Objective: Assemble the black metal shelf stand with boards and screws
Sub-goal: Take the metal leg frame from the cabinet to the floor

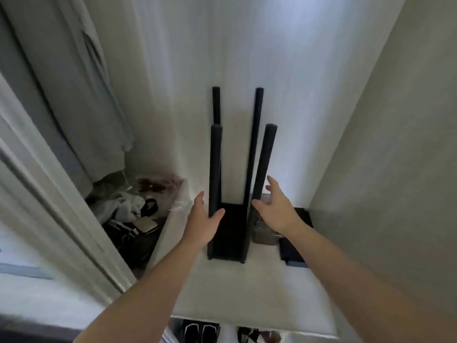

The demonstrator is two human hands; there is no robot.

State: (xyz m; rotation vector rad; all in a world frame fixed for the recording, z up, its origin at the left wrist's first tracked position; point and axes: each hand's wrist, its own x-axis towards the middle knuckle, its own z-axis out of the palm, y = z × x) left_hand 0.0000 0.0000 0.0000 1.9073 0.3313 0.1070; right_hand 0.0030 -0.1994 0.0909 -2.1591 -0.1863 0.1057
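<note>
Both of this person's arms are bare for as far up as the view reaches, uncovered skin running down to the wrists. The left hand (202,219) and the right hand (277,209) are bare as well. The forearms are slim and smooth, narrowing toward the wrists, and the fingers look long and slender, each thumb plainly visible. Everything is a little blurred, so nails and fine marks on the skin cannot be made out.

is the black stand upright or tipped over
Upright: the black stand rests on its base on the white surface, four posts pointing up, left hand and right hand open beside it.
</note>
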